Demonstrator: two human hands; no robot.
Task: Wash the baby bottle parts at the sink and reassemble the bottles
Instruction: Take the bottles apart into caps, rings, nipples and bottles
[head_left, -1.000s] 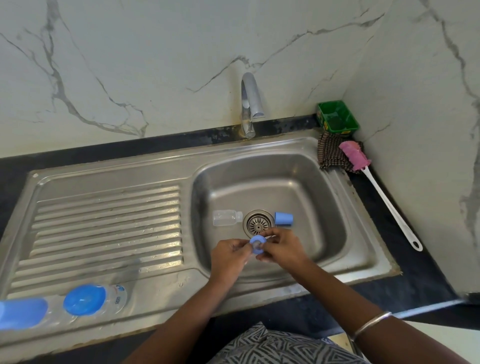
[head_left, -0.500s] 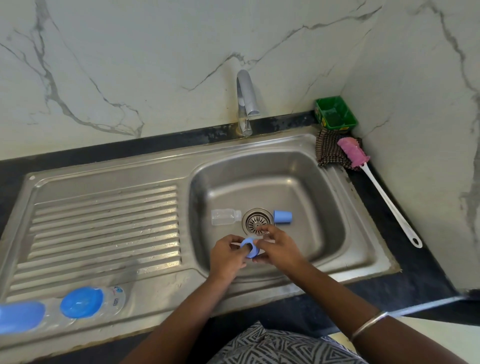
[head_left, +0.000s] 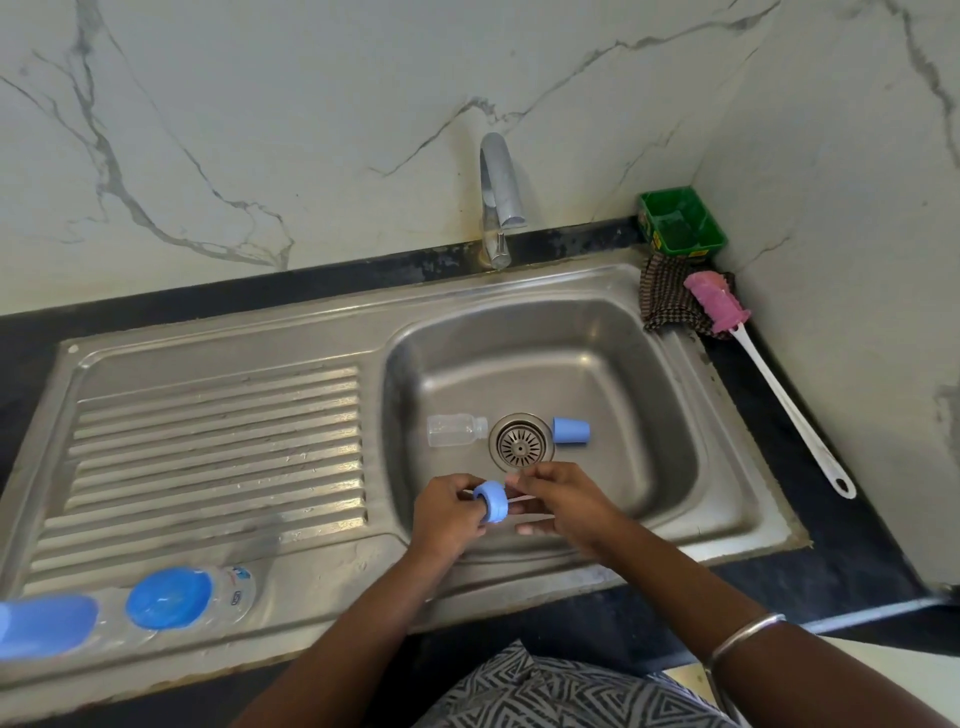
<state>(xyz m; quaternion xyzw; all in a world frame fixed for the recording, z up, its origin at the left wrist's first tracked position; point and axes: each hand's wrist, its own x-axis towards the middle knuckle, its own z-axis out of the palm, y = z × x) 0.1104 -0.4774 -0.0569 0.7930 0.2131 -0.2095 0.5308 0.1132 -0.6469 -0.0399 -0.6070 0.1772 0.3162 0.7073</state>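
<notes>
Separating, by the look of it: the left hand (head_left: 447, 512) grips a blue collar ring (head_left: 491, 501) over the near side of the sink (head_left: 675, 395), and the right hand (head_left: 563, 501) pinches something pale and thin at the ring's open end, probably the teat.
Fingers: left curled round the ring; right fingers (head_left: 519, 480) closed on the pale part, though what it is I cannot tell for certain.
In the basin: a small clear bottle (head_left: 454, 430) lies on its side left of the drain (head_left: 521, 445); a blue cap (head_left: 570, 431) lies on its side right of it.
On the draining board: a second bottle with a blue lid (head_left: 176, 605) lies at the near left, blurred.
Water: none seen running from the tap (head_left: 497, 197).
Tools: pink bottle brush (head_left: 719, 304) rests at the right rim, apparently untouched.
Done: one bottle taken to pieces, seemingly.
Left: washing, rinsing, reassembly of both bottles.
</notes>
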